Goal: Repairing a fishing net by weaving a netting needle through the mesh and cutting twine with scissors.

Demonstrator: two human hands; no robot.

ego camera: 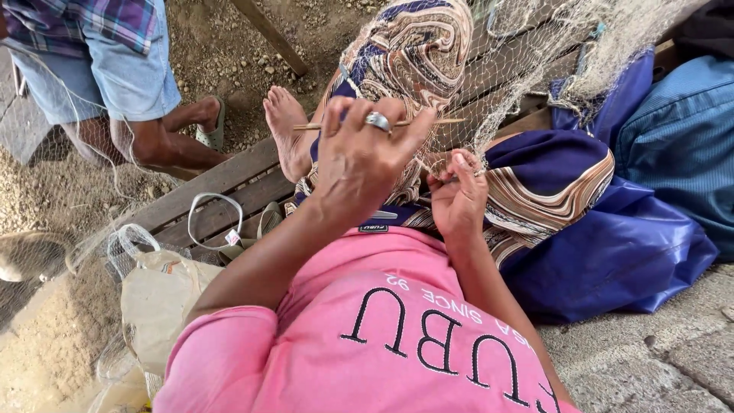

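Over on the far left there's another person (115,69) in denim shorts and a plaid shirt, crouched on the sandy ground, well away from the wearer's fingers. Closer in, a pale plastic bag (157,294) sits below and to the left of the left hand, next to the wooden planks (222,180). The left hand (359,157), silver ring on one finger, is raised with its fingers curled around a thin wooden netting needle (428,121) that pokes out past the fingertips on both sides. Just right of it, the right hand (457,200) has its fingers (462,162) pinched shut on a bit of the fine fishing net (527,69), which drapes up and away over the patterned skirt (413,46). Right of those fingers lies a blue cloth (619,252).
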